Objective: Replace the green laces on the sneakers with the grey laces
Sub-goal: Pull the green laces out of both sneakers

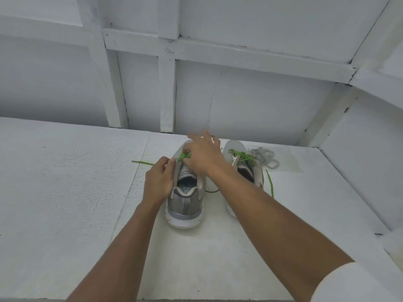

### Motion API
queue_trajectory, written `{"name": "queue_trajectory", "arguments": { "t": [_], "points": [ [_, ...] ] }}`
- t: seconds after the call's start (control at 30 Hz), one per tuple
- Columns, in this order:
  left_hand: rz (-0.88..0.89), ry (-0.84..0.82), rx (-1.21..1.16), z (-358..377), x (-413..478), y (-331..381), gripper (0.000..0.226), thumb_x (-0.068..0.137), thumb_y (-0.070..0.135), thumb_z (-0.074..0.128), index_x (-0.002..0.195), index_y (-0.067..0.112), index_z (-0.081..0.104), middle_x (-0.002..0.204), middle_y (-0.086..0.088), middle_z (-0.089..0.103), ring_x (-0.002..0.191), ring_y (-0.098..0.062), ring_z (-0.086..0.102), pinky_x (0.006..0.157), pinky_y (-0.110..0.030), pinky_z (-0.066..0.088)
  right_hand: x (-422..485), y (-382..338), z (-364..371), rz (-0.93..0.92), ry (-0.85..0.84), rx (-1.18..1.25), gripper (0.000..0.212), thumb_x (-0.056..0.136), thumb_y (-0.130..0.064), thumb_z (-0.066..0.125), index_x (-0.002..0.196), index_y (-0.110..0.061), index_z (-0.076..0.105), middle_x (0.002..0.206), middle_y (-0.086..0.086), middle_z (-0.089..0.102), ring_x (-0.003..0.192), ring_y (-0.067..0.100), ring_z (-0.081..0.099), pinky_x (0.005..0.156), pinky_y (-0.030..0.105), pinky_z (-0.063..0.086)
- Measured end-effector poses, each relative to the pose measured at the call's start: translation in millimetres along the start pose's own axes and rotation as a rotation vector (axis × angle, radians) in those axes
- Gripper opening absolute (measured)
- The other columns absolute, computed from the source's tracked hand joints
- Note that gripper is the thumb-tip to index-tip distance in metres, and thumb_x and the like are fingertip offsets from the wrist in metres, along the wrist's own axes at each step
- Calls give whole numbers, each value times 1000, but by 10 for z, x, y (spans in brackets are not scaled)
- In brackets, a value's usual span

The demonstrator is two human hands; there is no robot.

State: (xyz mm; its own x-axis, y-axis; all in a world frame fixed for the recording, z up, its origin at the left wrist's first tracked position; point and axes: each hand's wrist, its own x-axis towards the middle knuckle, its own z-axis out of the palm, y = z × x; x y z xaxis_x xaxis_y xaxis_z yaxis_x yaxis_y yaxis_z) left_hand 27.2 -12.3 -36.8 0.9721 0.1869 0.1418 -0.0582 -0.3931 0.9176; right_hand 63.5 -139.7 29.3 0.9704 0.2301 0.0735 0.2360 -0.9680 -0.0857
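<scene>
On a white bench [65,192] below a white panelled wall [250,101], two bare hands work at a pair of sneakers.
The left hand [160,179] grips the near sneaker [185,205] at its side with curled fingers. The blurred right hand [202,158] is over its green laces [184,156], fingers fanned; whether it pinches them cannot be told. Beside it stands the second sneaker [248,168], still laced green, and the grey laces [265,156] lie bundled just past it.
</scene>
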Motion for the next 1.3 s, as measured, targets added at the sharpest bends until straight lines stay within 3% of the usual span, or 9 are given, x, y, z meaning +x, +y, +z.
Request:
{"name": "queue_trajectory", "arguments": {
  "t": [0.1,0.17,0.27,0.37,0.53,0.6,0.7,0.8,1.3],
  "points": [
    [0,0,-3,-2,7,-15,37,101,38,44,76,12,53,65,2,53,61,-11,45,55,-29,33,15,-8,36,19,55,-29,14,86,-21,61,91,-29,70,120,-6,60,132,26,32,104,43,27],
    [8,-2,-2,-6,9,-21,37,101,39,44,79,10,55,66,1,54,61,-11,45,54,-27,33,32,67,-41,47,140,54,9,86,-27,64,87,-27,73,101,-7,67,115,22,45,93,38,36],
    [13,-6,3,-2,18,-31,37,101,39,44,82,10,58,68,1,56,61,-9,46,55,-25,34,76,260,-266,129,263,159,12,88,-21,63,85,-21,75,92,-1,69,98,23,56,78,32,44],
    [10,-5,2,-1,20,-30,38,101,40,44,79,11,56,67,2,55,62,-10,47,56,-27,34,107,418,-420,228,341,170,17,89,-10,57,89,-14,73,94,4,67,96,27,57,72,31,45],
    [2,1,-6,4,4,-16,36,101,38,44,74,16,53,66,3,54,62,-10,47,55,-27,33,37,257,-305,96,166,41,46,92,-16,50,138,-16,48,144,6,44,132,31,36,105,41,33],
    [1,2,-9,6,4,-20,36,101,38,44,75,15,53,66,2,55,61,-11,46,55,-28,34,23,103,-184,-11,59,44,40,92,-21,53,132,-21,54,137,3,49,130,28,37,103,40,34],
    [-1,2,-3,1,8,-26,36,100,38,44,74,15,52,66,2,55,61,-11,46,56,-28,34,-5,-57,-78,-4,13,-41,20,87,-14,56,101,-18,70,109,2,61,109,26,52,81,32,37],
    [3,-2,3,-1,10,-25,36,101,39,44,75,15,53,66,3,54,61,-10,47,56,-28,34,-23,-64,-110,34,26,-17,23,84,1,52,100,-7,66,107,9,60,98,28,57,68,29,36],
    [-1,-10,-15,-2,1,-10,36,101,39,44,79,12,56,67,2,54,62,-10,46,56,-28,33,28,399,-384,126,198,22,25,86,8,51,109,1,50,118,16,46,95,33,56,70,32,38]
  ]
}}
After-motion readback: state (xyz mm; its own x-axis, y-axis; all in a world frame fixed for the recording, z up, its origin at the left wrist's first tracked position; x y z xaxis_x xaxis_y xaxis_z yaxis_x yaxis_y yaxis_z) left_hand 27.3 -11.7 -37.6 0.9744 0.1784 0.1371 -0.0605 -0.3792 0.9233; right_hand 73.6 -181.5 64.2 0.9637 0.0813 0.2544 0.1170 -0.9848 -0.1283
